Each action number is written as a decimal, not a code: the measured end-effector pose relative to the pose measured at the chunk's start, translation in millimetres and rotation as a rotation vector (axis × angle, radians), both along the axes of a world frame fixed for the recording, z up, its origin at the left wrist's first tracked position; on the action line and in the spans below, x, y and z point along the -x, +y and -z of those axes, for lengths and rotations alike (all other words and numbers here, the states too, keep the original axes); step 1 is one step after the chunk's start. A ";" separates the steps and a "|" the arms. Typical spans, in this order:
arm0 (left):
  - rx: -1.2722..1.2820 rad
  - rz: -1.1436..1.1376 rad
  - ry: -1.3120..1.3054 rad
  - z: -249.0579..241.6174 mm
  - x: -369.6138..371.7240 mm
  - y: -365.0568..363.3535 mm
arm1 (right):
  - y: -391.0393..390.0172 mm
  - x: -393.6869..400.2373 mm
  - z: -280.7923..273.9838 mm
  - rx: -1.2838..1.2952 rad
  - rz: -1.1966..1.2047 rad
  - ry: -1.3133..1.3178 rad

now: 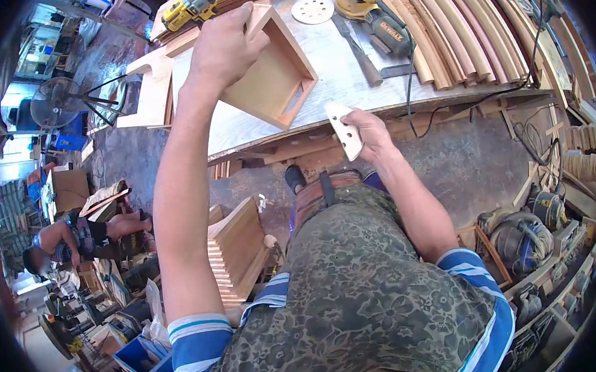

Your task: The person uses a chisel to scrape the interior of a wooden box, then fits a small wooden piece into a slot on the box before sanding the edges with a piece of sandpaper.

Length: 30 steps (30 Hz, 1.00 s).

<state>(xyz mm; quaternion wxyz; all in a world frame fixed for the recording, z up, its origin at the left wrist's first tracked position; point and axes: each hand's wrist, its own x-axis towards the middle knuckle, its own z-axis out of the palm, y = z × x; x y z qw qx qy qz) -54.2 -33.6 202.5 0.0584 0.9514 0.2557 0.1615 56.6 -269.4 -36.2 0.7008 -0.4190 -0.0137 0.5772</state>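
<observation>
My left hand [225, 50] grips the far edge of a shallow wooden drawer box [294, 46], tilted over the workbench, with a slot in one corner. My right hand [368, 132] pinches a pale sanding disc [344, 134] with holes, folded to a half-round, just off the bench's near edge and apart from the box. Another round sanding disc [312, 10] lies flat on the bench beyond the box. Near it are a yellow and black sander [388, 34] and a chisel-like tool [360, 56] with a wooden handle.
Curved wooden strips [466, 29] lie along the right of the workbench [233, 132]. A yellow drill [191, 8] stands at the back left. Stacked boards [237, 248] stand on the floor by my left side. Black cable [410, 104] hangs over the edge. Another person [76, 240] sits at left.
</observation>
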 end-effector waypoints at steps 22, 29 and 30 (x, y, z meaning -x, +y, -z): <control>0.056 0.064 -0.048 7.6 -1.0 -29.7 | 76.5 49.6 -30.7 0.269 -0.357 -1.492; 0.028 0.006 -0.008 3.8 -2.5 -35.8 | 99.0 40.4 -39.6 0.387 -0.502 -1.660; 0.029 -0.001 0.013 3.0 -3.5 -34.9 | 100.8 39.1 -37.8 0.395 -0.500 -1.668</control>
